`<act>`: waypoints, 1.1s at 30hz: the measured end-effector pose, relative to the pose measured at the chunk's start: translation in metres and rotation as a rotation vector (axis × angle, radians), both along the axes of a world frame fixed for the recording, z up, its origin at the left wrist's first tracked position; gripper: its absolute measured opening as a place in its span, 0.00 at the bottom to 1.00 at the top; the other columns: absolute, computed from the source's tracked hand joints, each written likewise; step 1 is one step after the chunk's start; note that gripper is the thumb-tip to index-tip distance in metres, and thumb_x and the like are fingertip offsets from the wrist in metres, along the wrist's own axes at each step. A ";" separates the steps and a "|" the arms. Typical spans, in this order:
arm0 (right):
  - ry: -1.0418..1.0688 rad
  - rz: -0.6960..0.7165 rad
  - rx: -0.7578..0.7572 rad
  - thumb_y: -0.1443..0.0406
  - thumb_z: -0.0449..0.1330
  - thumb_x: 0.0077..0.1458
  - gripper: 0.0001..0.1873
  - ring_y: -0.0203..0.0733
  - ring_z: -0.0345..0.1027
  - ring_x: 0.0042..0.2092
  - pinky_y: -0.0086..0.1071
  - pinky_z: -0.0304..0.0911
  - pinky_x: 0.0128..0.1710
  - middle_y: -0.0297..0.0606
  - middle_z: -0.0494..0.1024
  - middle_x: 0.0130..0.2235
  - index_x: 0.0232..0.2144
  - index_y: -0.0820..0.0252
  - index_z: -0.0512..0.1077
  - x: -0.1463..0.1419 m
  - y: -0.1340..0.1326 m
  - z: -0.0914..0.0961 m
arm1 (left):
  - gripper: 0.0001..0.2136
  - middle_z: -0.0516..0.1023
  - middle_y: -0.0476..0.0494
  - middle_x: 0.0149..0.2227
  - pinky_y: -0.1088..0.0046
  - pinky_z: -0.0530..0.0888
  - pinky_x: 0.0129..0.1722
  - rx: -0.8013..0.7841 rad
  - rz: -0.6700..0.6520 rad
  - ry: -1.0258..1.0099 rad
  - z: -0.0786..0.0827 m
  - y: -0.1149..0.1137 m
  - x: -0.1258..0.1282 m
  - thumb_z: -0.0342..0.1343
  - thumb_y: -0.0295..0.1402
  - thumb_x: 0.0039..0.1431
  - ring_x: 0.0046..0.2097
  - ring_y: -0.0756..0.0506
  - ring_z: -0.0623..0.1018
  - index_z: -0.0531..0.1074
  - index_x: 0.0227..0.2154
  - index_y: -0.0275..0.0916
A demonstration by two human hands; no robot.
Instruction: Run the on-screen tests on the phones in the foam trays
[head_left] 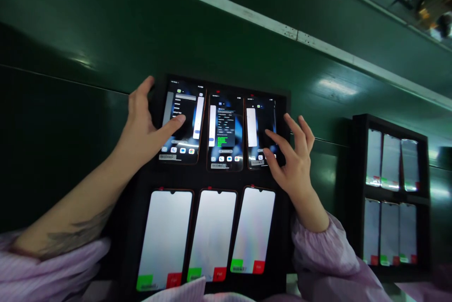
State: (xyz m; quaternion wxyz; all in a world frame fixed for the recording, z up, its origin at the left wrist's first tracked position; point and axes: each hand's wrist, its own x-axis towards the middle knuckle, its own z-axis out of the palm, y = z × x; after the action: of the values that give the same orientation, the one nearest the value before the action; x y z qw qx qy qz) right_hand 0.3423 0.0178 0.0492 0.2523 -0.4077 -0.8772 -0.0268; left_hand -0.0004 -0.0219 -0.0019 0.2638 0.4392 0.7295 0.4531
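Note:
A black tray [226, 178] in front of me holds two rows of smartphones. My left hand [143, 125] is at its upper left, fingers apart, with the thumb on or just over the screen of the top-left smartphone [180, 137]. At the upper right, my right hand [291, 151] has its fingers spread, and the index finger and thumb are over the top-right smartphone [259, 118]. Between them lies the top-middle smartphone [226, 128], showing an app card with green text. The lower-row smartphones, such as the middle one [213, 231], show white screens with green and red corner boxes.
To the right stands a second black tray [391, 194] with several white-screened smartphones. Both trays are on a dark green work surface [106, 24]. A pale strip [226, 3] crosses it diagonally beyond the trays. Blurred items are at the top right corner.

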 end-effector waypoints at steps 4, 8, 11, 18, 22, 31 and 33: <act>0.019 -0.016 -0.018 0.58 0.56 0.71 0.19 0.64 0.57 0.74 0.64 0.60 0.70 0.47 0.68 0.71 0.60 0.53 0.74 0.002 0.000 -0.002 | 0.52 0.70 0.37 0.68 0.34 0.58 0.78 -0.072 0.083 -0.201 0.007 0.000 0.000 0.71 0.61 0.37 0.71 0.28 0.69 0.68 0.66 0.43; -0.002 -0.005 -0.024 0.59 0.56 0.71 0.17 0.67 0.51 0.76 0.67 0.57 0.72 0.45 0.66 0.72 0.57 0.52 0.76 0.002 0.002 -0.001 | 0.38 0.75 0.42 0.62 0.33 0.58 0.77 -0.012 0.116 -0.201 0.009 -0.001 0.001 0.68 0.49 0.45 0.69 0.31 0.72 0.73 0.61 0.44; 0.014 0.026 -0.005 0.60 0.57 0.70 0.18 0.67 0.51 0.76 0.67 0.55 0.73 0.43 0.66 0.73 0.58 0.51 0.76 -0.004 0.006 0.007 | 0.35 0.74 0.43 0.62 0.34 0.58 0.77 0.028 0.099 -0.173 0.008 -0.001 0.002 0.66 0.47 0.47 0.69 0.32 0.71 0.73 0.60 0.44; -0.108 0.258 -0.154 0.58 0.60 0.70 0.15 0.68 0.41 0.80 0.73 0.49 0.74 0.40 0.63 0.75 0.55 0.49 0.78 -0.053 0.008 0.017 | 0.34 0.76 0.44 0.63 0.38 0.67 0.75 0.006 0.075 -0.258 0.005 -0.001 -0.001 0.66 0.39 0.49 0.67 0.35 0.75 0.71 0.62 0.46; -0.153 0.208 -0.151 0.57 0.59 0.71 0.13 0.71 0.43 0.79 0.77 0.49 0.73 0.39 0.67 0.74 0.52 0.48 0.80 -0.058 0.007 0.017 | 0.34 0.76 0.45 0.64 0.43 0.67 0.76 -0.029 0.059 -0.252 0.000 -0.002 -0.004 0.65 0.36 0.53 0.68 0.35 0.75 0.69 0.65 0.51; -0.090 0.206 -0.169 0.62 0.60 0.69 0.12 0.68 0.44 0.79 0.71 0.56 0.73 0.38 0.70 0.72 0.49 0.49 0.82 -0.049 0.008 0.016 | 0.33 0.77 0.45 0.65 0.46 0.67 0.76 0.003 0.065 -0.236 0.002 -0.002 -0.004 0.66 0.36 0.51 0.68 0.35 0.75 0.73 0.63 0.49; -0.062 0.188 -0.151 0.64 0.59 0.69 0.12 0.67 0.46 0.79 0.69 0.57 0.74 0.38 0.72 0.70 0.46 0.51 0.84 -0.047 0.009 0.014 | 0.33 0.77 0.44 0.64 0.45 0.67 0.76 0.001 0.068 -0.215 0.004 -0.001 -0.003 0.66 0.36 0.50 0.68 0.35 0.75 0.73 0.62 0.48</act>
State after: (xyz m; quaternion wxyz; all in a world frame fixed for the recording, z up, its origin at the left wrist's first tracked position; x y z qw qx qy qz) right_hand 0.2949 0.0272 0.0632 0.1951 -0.3404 -0.9184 0.0505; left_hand -0.0037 -0.0231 0.0025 0.3248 0.3632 0.7113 0.5066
